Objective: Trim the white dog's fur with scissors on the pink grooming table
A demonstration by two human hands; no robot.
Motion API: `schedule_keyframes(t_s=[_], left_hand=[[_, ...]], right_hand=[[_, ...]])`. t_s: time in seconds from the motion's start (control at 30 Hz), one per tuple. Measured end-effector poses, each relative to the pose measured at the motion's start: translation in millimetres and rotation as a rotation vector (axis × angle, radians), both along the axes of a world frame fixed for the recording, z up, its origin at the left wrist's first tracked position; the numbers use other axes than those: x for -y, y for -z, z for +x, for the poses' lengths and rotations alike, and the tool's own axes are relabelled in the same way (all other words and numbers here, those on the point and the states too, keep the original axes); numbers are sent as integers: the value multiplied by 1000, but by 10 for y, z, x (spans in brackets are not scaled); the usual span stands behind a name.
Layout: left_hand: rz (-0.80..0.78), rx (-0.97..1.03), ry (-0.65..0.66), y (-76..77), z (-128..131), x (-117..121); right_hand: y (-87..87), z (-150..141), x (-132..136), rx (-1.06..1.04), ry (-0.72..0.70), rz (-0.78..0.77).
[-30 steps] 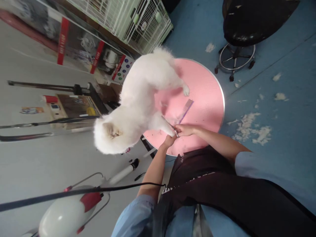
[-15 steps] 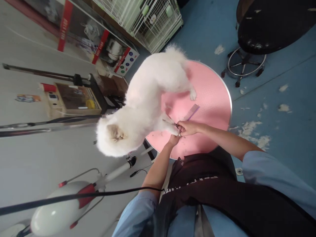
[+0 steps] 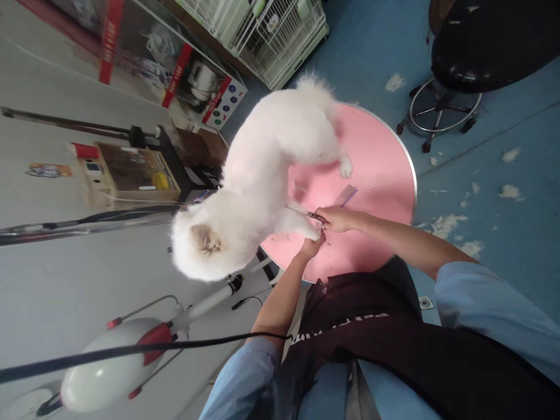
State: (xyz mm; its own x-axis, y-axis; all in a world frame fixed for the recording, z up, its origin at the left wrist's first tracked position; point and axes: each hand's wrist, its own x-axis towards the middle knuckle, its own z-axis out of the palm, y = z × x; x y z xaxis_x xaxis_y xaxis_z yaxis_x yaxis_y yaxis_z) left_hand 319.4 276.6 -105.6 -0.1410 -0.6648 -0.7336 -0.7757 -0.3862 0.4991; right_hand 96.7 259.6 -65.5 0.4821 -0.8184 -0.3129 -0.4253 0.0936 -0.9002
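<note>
At the table's ten o'clock stands a white dog; the left hand grasps the end of its foreleg, while the right hand grips scissors pointed toward ten o'clock. Good work probably means steadying the foreleg and laying the scissors flat along it. Counted: one dog, one pair of scissors, one comb at the right hand's one o'clock.

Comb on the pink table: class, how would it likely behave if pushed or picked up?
The comb probably won't roll, since it lies flat. The table looks textured, which may slow sliding. Looking thin, the comb is likely light to lift.
</note>
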Motion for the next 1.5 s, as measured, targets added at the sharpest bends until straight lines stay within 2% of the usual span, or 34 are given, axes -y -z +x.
schedule_keyframes(t_s=[0.17, 0.3, 0.43, 0.5, 0.63, 0.83, 0.93, 1.23, 1.33, 1.5], left_hand=[[-4, -5, 0, -30, -26, -1], [7, -7, -8, -37, -36, -1], [3, 7, -12, -57, -45, 3], [2, 5, -8, -80, -53, 4], [21, 18, -12, -124, -72, -6], [6, -33, -15, -115, -44, -45], [23, -62, 15, -114, -7, -60], [94, -101, 98, -168, 73, -80], [101, -168, 108, -185, 72, -82], [127, -210, 116, -263, 34, -73]], right_hand=[[10, 8, -4, 36, 4, -52], [67, 26, -36, 31, 34, -7], [125, 50, -74, 95, 55, -104], [137, 51, -82, 95, 56, -103], [159, 24, -85, 182, 28, 25], [299, -59, -134, 685, -96, 457], [371, -110, -156, 840, -134, 594], [452, -111, -146, 1001, -176, 723], [488, -81, -128, 1057, -178, 692], [540, -80, -97, 996, -214, 679]])
